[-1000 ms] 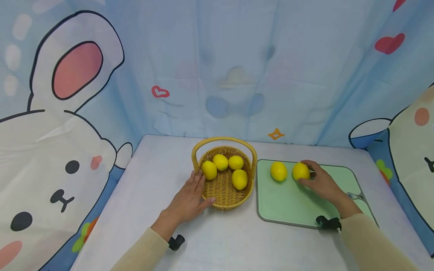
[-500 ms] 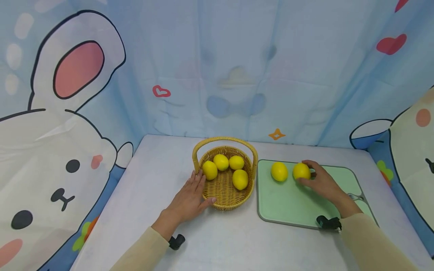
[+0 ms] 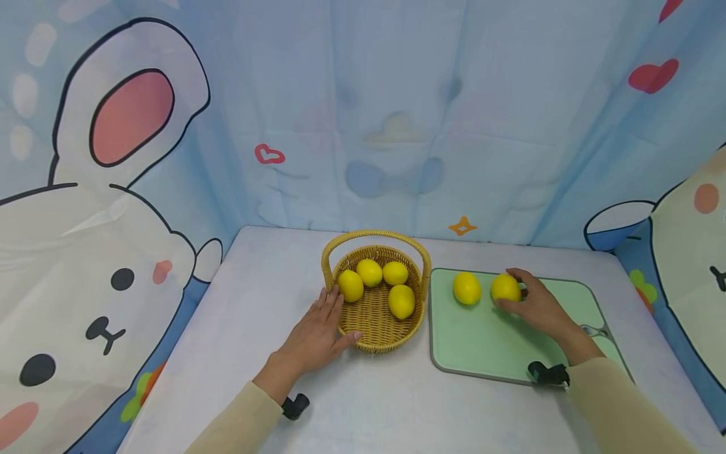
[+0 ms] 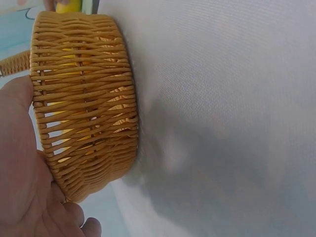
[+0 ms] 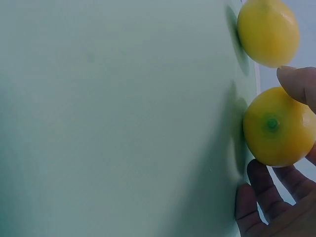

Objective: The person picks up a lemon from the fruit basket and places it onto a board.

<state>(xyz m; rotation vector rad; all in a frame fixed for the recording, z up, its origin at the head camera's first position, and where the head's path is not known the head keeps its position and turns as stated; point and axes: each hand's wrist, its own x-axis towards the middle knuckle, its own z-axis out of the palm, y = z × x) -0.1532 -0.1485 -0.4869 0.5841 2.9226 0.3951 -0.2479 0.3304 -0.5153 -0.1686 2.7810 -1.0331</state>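
Right hand (image 3: pixel 535 310): gripping the held lemon, thumb on the near side, fingers on the far side. Forearm comes in from near right, so it reaches forward and left.
Held lemon (image 3: pixel 505 288): at the fingertips, forward-left of the palm. Low at the board; can't tell whether it's touching or just clear.
Lemon axis: right wrist view shows a green end nub facing the camera. My read: long axis runs roughly back toward the wrist, grip across the girth.
Board (image 3: pixel 476 343): flat on the table (image 3: pixel 397 403), under the right hand, bare on its near-left part.
Free lemon (image 3: pixel 467 289): on the board, just left of the held lemon, narrow gap, nothing holding it.
Key relation: free lemon sits between held lemon and basket. A straight leftward move at board height would bump it; over the top or round the near side looks safer.
Nearer hand: right, for both board lemons.
Basket (image 3: pixel 379 347): upright, just left of the board, handle (image 3: pixel 375 233) standing left to right. Four lemons inside, near floor bare.
Left hand (image 3: pixel 312 337): fingers extended along the basket's left side, thumb at the near rim. Steadying, I'd say; no lemon in it.
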